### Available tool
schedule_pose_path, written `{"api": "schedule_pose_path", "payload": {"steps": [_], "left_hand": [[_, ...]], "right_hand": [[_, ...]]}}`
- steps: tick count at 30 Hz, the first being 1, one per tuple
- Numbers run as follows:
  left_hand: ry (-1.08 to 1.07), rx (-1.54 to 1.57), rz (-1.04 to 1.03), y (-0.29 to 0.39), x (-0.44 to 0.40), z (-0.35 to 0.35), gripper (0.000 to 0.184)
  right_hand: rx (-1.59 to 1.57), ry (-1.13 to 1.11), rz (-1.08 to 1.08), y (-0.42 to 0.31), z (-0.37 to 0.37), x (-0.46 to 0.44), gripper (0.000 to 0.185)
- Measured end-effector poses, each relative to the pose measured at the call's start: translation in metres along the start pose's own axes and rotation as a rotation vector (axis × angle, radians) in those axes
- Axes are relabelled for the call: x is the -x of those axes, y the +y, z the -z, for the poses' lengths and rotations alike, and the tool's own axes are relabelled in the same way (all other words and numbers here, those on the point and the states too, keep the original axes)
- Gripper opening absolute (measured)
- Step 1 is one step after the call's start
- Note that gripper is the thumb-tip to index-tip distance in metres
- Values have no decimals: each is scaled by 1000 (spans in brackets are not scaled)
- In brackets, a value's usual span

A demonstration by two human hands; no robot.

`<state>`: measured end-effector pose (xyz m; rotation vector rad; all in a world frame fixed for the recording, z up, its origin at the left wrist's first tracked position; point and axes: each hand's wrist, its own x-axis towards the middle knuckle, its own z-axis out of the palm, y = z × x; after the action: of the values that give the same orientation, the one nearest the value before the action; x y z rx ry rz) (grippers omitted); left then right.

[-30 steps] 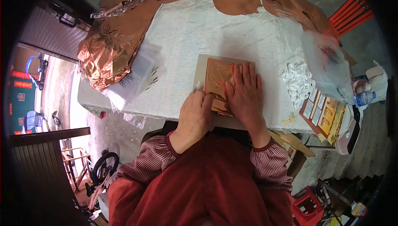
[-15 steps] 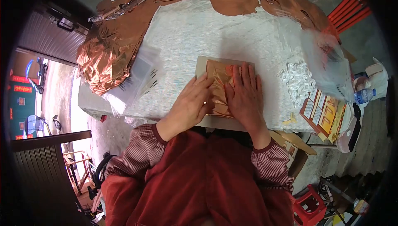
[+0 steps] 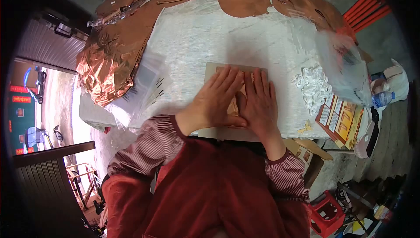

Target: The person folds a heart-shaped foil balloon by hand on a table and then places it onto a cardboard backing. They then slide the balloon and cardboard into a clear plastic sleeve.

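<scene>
A folded sheet of copper-coloured foil [image 3: 232, 108] lies on a grey-brown cardboard piece [image 3: 211, 72] at the near edge of the table. My left hand [image 3: 217, 98] presses flat on the left part of the foil, fingers stretched forward. Beside it, my right hand [image 3: 258, 100] rests flat on the right part, fingers also extended. Both hands touch the foil and cover most of it; only a strip shows between them.
Large copper foil sheets [image 3: 107, 67] drape the table's left and far sides. Clear plastic bags [image 3: 146, 78] lie left. At right are white looped cords [image 3: 313, 87], more clear plastic [image 3: 343, 69] and a printed box [image 3: 341, 118]. A red stool [image 3: 327, 215] stands on the floor.
My left hand has moved right and forward from the foil's left edge onto its top, now lying flatter and close to my right hand. The right hand stays nearly in place.
</scene>
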<state>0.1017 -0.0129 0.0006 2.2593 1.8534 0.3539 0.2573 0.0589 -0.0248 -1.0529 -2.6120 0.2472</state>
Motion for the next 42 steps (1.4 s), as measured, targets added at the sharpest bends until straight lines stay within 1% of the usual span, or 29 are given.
{"api": "schedule_pose_path", "payload": {"steps": [2, 6, 8, 11, 14, 18, 20, 21, 23, 24, 25, 27, 28, 29, 32, 34, 35, 37, 38, 39, 41, 42], "left_hand": [[67, -38, 10, 3, -1, -11, 120], [41, -76, 45, 1, 6, -8, 119], [9, -65, 65, -2, 11, -6, 119], [-36, -14, 103, -7, 17, 7, 118], [-5, 54, 88, -15, 22, 9, 117], [-20, 10, 77, -16, 23, 3, 117], [-18, -83, 87, -17, 23, -1, 117], [-1, -78, 71, -18, 24, -1, 117], [11, -8, 79, -18, 25, -1, 118], [22, -1, 76, -19, 24, -1, 118], [25, 9, 74, -19, 24, -2, 119], [27, 28, 72, -18, 27, -3, 119], [24, 13, 73, -18, 27, -3, 119], [23, -3, 74, -18, 27, -2, 120], [32, 32, 62, -20, 27, -3, 120], [78, 35, 56, -21, 27, -6, 118], [112, 39, 49, -21, 28, -8, 117], [142, 40, 55, -22, 29, -12, 117], [170, 40, 48, -22, 29, -14, 117], [176, 31, 70, -22, 28, -15, 117], [207, 56, 38, -22, 30, -18, 115], [217, 30, 28, -22, 31, -19, 114]], "right_hand": [[16, 26, 21, 2, -3, 1, 53], [32, -3, 22, 0, 1, 0, 53], [46, -48, 19, 0, 3, 1, 55], [34, -47, 15, -1, 4, 1, 55], [30, -30, 19, -1, 4, 2, 55], [44, -32, -2, -3, 6, 1, 56], [-30, 53, 19, 0, 10, 2, 52], [-10, 64, 16, 2, 16, 3, 52], [-622, 184, -267, 11, 30, 11, 47], [-680, 234, -368, 16, 27, 16, 45], [-671, 234, -366, 23, 30, 24, 45], [-856, -31, -565, 29, 45, 34, 45], [-839, -75, -557, 34, 42, 36, 47], [-834, -70, -560, 34, 43, 35, 47], [-853, -120, -570, 38, 47, 24, 42], [-1280, -215, -787, 44, 45, 15, 32], [-1278, -227, -774, 37, 48, 10, 32], [-1404, -203, -816, 17, 52, 2, 22], [-1367, -192, -731, 13, 48, 2, 20], [-1372, -211, -713, 11, 48, 2, 20], [-1261, -226, -653, 13, 48, 3, 18], [-1284, -244, -613, 16, 40, 5, 20]]}}
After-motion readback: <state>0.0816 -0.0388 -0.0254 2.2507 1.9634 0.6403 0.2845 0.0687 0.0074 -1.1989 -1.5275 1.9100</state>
